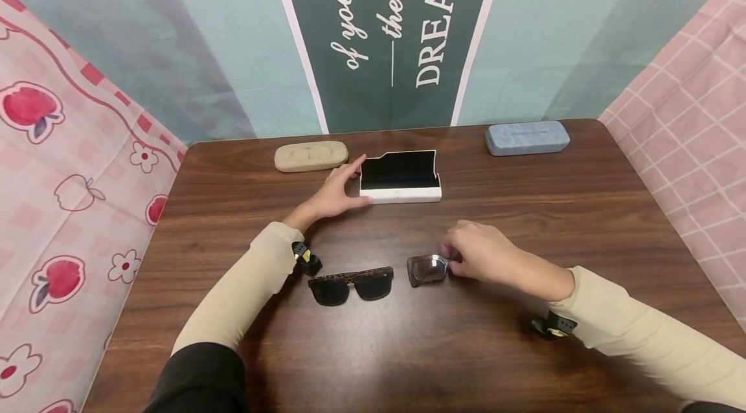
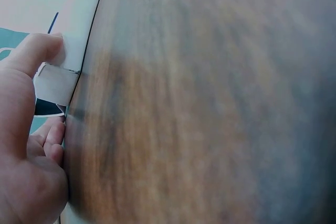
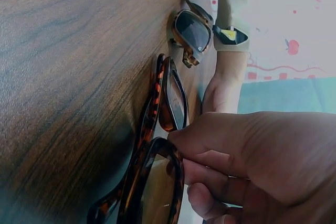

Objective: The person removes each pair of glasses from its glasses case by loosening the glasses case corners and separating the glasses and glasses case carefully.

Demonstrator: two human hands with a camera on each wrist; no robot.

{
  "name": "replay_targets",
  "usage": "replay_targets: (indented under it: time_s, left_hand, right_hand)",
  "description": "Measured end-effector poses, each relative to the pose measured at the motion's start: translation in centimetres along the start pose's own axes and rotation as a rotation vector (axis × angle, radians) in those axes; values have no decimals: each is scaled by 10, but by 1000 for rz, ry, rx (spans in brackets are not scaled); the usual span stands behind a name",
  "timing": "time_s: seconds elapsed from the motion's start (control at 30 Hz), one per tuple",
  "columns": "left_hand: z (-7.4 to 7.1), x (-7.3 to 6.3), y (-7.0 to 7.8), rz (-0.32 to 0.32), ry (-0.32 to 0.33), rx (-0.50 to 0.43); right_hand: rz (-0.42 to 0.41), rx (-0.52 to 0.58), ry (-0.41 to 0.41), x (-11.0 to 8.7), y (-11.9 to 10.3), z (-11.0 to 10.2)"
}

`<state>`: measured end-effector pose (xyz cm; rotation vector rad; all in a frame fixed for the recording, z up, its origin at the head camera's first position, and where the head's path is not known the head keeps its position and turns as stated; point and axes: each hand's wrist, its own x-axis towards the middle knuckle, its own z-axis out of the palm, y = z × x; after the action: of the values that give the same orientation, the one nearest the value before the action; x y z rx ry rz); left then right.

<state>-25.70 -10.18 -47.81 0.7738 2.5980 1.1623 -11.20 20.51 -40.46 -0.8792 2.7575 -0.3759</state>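
On the table lies a pair of tortoiseshell glasses (image 1: 428, 268); my right hand (image 1: 484, 252) pinches it between thumb and fingers. Seen close in the right wrist view, the right hand (image 3: 236, 166) has hold of the frame (image 3: 176, 169) near its bridge. My left hand (image 1: 333, 194) spans the left end of a white box (image 1: 401, 195) with a dark interior, thumb at the front and fingers at the back. The left wrist view shows that thumb (image 2: 44, 48) against the box's white side (image 2: 58, 85). Tortoiseshell sunglasses with dark lenses (image 1: 374, 286) lie between the forearms.
A beige glasses case (image 1: 310, 156) stands behind the left hand, near the table's back edge. Farther right is a blue case (image 1: 527, 138). Patterned cloths hang on three sides of the brown wooden table (image 1: 373, 361).
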Motion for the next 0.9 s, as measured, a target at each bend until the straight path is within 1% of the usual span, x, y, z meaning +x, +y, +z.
replay_targets:
  time_s: [0.23,0.43,0.67,0.9]
  left_hand:
    - [-3,1,-2,5,-10,-5]
    - [-7,2,-2,-6,-28,-1]
    - [-12,3,-1,10,-35,-11]
    - [-16,5,-3,6,-44,-17]
  right_hand:
    - [18,19,-21,2,-2,-4]
    - [33,43,-45,5,-4,-7]
    - [47,58,-56,7,-5,-9]
    - [56,74,-67,10,-6,-12]
